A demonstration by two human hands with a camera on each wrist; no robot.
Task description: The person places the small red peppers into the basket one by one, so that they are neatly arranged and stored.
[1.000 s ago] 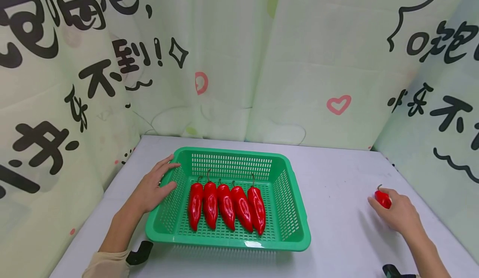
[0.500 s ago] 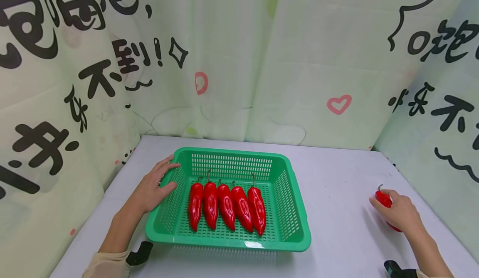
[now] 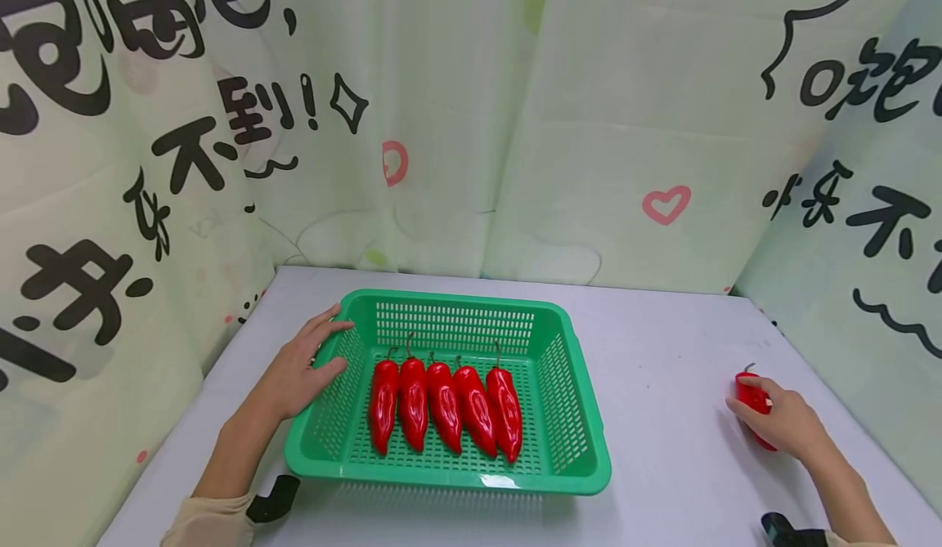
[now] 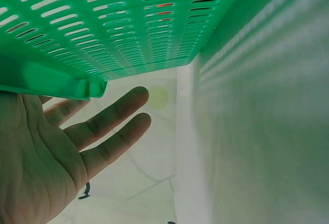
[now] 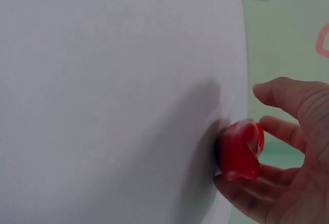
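A green plastic basket (image 3: pixel 412 477) stands on the table with several glossy red chili peppers (image 3: pixel 444 406) lying side by side in it. My left hand (image 3: pixel 298 374) rests at the basket's left rim, fingers extended; the left wrist view shows the palm (image 4: pixel 38 165) under the rim with spread fingers. Far to the right, another red chili pepper (image 3: pixel 752 398) lies on the table under my right hand (image 3: pixel 791 423). In the right wrist view the thumb stands apart from this pepper (image 5: pixel 239 152), while the fingers lie loosely along its other side.
The white tabletop (image 3: pixel 662 400) stretches between basket and right hand. A pale curtain (image 3: pixel 471 122) with dark characters and hearts encloses the back and both sides. A black wrist device (image 3: pixel 791 531) shows at the right forearm.
The right fingers have loosened around the chili pepper, and more of it shows on the table beneath the hand. The left hand and basket have stayed put.
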